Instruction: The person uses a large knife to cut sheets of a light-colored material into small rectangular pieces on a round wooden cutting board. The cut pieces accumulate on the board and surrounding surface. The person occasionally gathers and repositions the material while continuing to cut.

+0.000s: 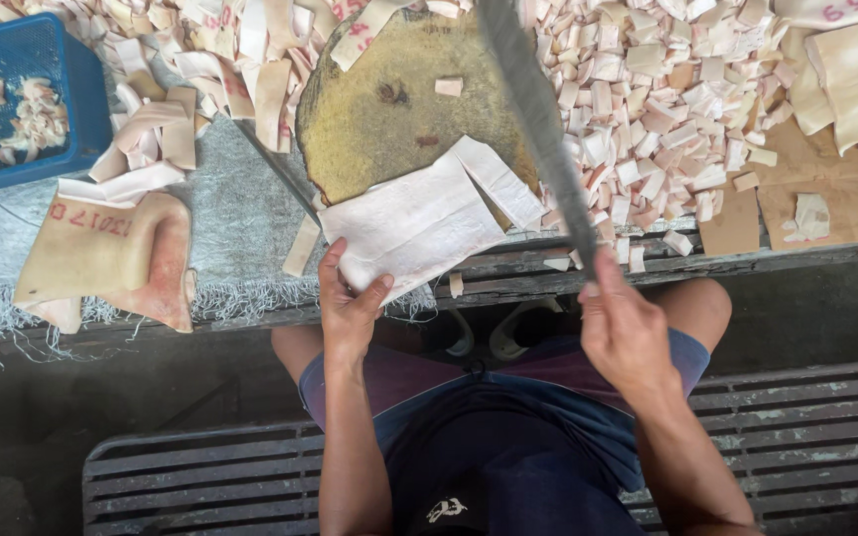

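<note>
Left hand (350, 308) pinches big white skin sheet (414, 223) at frame middle, on round chopping block (379, 119). Right hand (623, 333) grips long knife (538, 119) (blade raised). Risk: fingers (374, 293) near cut line, could get nicked if sheet slips.
</note>
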